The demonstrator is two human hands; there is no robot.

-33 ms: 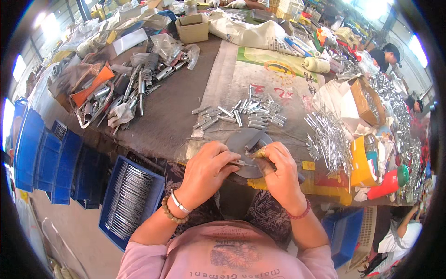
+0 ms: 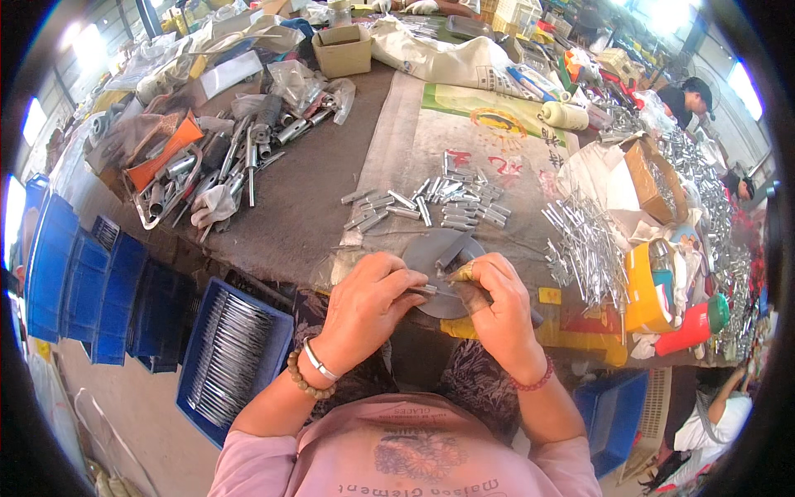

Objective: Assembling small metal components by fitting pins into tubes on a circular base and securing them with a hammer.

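My left hand (image 2: 373, 300) is closed, pinching a short silver metal tube (image 2: 426, 289) that pokes out past the fingertips. Opposite it, my right hand (image 2: 498, 300) is also closed, thumb against forefinger, with a yellowish cover on one finger. What those fingers hold is too small and hidden to make out. Both hands meet over the near part of a round grey disc (image 2: 420, 247) at the table's front edge. On the disc stands a dark grey block (image 2: 455, 249), just beyond my right fingertips. A loose pile of short metal tubes (image 2: 460, 203) lies behind the disc.
Thin metal rods (image 2: 584, 253) are heaped at right, beside a yellow container (image 2: 648, 286) and a red bottle (image 2: 686, 327). Tools and pipes (image 2: 248, 149) clutter the left. Below the table's left edge, a blue bin (image 2: 277, 352) holds stacked metal rods. Another person (image 2: 689, 103) sits far right.
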